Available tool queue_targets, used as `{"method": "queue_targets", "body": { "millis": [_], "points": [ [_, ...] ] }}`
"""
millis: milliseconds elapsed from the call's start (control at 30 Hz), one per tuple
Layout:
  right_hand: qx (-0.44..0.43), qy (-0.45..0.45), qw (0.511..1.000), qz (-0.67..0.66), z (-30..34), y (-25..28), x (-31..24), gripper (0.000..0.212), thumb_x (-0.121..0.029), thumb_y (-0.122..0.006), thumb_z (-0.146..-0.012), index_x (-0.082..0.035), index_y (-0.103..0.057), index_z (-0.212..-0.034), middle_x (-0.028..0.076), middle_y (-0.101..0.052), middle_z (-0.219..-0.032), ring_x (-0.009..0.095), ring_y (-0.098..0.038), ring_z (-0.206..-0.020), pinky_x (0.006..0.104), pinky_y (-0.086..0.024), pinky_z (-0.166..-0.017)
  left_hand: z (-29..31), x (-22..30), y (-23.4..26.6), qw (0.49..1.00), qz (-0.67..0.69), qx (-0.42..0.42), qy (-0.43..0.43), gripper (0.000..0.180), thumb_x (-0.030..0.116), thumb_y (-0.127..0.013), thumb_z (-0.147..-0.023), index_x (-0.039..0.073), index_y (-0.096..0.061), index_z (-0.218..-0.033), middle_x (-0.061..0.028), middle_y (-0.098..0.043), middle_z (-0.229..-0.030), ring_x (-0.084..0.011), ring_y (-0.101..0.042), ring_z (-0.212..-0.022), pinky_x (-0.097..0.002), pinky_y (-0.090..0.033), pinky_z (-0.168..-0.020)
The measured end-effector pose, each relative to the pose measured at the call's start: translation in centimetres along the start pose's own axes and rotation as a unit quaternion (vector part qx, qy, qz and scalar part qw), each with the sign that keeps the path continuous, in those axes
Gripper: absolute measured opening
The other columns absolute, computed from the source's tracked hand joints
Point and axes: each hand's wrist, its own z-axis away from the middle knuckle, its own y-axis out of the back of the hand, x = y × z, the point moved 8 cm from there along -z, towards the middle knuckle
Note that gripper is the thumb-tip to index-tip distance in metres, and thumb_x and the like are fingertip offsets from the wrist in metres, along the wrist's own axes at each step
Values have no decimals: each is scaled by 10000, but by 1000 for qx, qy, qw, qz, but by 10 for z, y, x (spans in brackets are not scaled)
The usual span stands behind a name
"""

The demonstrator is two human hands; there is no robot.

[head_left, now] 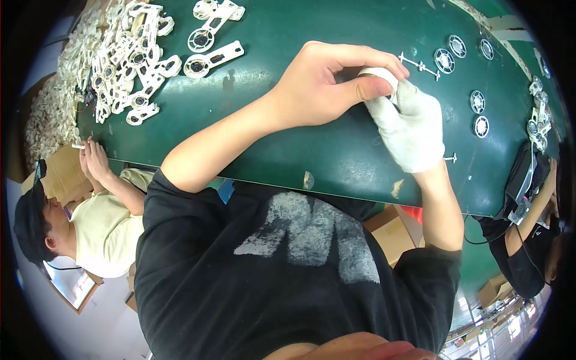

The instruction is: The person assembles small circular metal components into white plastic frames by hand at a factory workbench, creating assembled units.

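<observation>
My bare left hand (pixel 321 84) is closed on a white round-edged plastic part (pixel 379 73), thumb on the near side and fingers over the far side. My right hand (pixel 413 129), in a white glove, meets it there, its fingers closed against the same part. Most of the part is hidden by the fingers, so its full shape does not show. Just beyond the hands lies a thin white plastic strip with small crosspieces (pixel 420 65). Several white spoked rings (pixel 444 60) rest to the right of it.
A large heap of white plastic parts with round ends (pixel 135 66) covers the far left of the green table (pixel 264 150). Two similar arms (pixel 213 59) lie nearer the middle. Co-workers sit at left (pixel 90 222) and right (pixel 528 240). Cardboard boxes (pixel 393 237) stand under the near edge.
</observation>
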Motion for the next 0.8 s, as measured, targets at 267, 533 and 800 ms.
{"method": "queue_targets", "body": {
  "millis": [267, 533, 800],
  "points": [
    [2, -138, 986, -95, -6, 5, 18, 438, -336, -679, -968, -67, -653, -1313, 128, -689, -876, 213, -657, -794, 332, -532, -800, -57, -23, 90, 933, -150, 27, 327, 325, 252, -659, -1007, -26, -651, -1176, -60, -688, -956, -137, -643, -760, -274, -523, -669],
    [-11, -112, 990, -79, -9, 8, 15, 379, -308, -666, -957, -60, -694, -1242, 170, -758, -985, 255, -739, -908, 333, -547, -856, -29, 91, 157, 631, -696, 97, 329, 344, 225, -738, -931, -5, -698, -1184, -100, -713, -899, -133, -679, -803, -288, -555, -727],
    [77, 64, 995, 15, -4, 21, -19, 309, -260, -673, -937, -84, -708, -1189, 122, -738, -1012, 288, -731, -937, 362, -572, -851, 47, 64, 192, 734, -621, 73, 264, 360, 341, -791, -846, 67, -740, -1074, -112, -719, -856, -271, -708, -808, -366, -539, -747]
  ]
}}
